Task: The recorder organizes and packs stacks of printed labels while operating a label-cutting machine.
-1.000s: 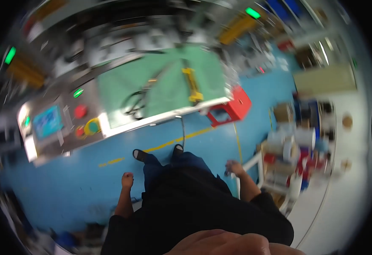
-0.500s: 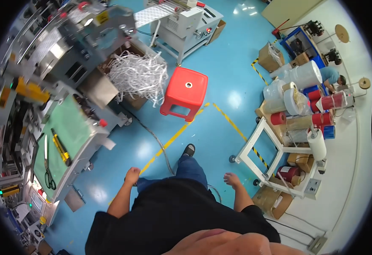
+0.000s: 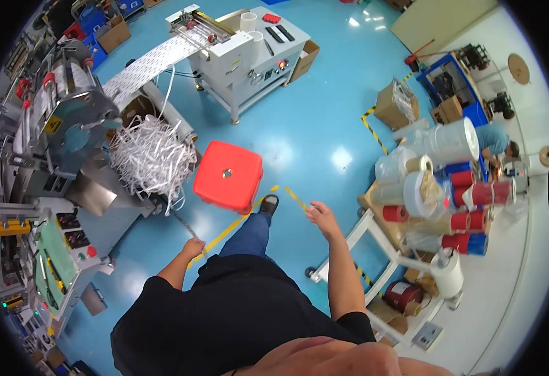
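My left hand hangs beside my left hip with its fingers curled, and nothing shows in it. Ahead of my right thigh, my right hand is raised over the blue floor, its fingers loosely apart and holding nothing. A red plastic stool with a hole in its seat stands just ahead of my shoe, nearest to my left hand but apart from it. Left of the stool, a tangled heap of white plastic strips spills from a container that is mostly hidden.
At the left stands a large machine with a green work mat carrying scissors and a yellow cutter. A grey-white machine is ahead. Film rolls and a white wheeled frame line the right side, where another person bends.
I have stepped forward, so the stool and strip heap now lie closer and further left. My right hand has risen and swung forward; my left stays low with curled fingers.
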